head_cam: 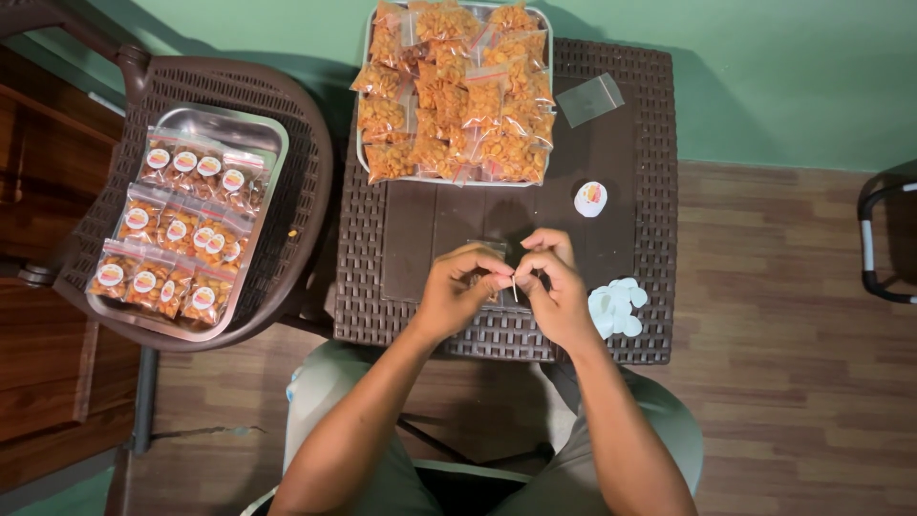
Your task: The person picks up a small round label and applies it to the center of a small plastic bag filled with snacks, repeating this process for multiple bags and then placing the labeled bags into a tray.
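Hard to make out between the fingertips: a small clear snack pouch (489, 263), mostly covered by both hands, only a top edge and a thin pale strip showing. Left hand (458, 291) curled, fingers pinched narrow on the pouch from the left; right hand (556, 287) curled likewise, thumb and forefinger closed on it from the right, knuckles nearly touching. Impossible to tell whether a sticker is also pinched there.

Just right of the right fingers, a heap of round white backing papers (616, 306) near the table's edge. Above and right of the fingers, a single round label (590, 199), and farther up an empty clear bag (589, 99). Straight beyond the fingers, a tray (361, 143) piled with orange-filled pouches (458, 91), cut off by the top of the frame. Bare woven surface between fingers and tray, and to the left of the left fingers.

Dark brown wicker-pattern table (401, 287). Well left of the fingers, a matching chair (306, 191) carrying a metal tray (263, 129) of labelled pouches (177, 239) in rows. Green wall, wood-plank floor; at far right, part of another chair (884, 239), cut off.
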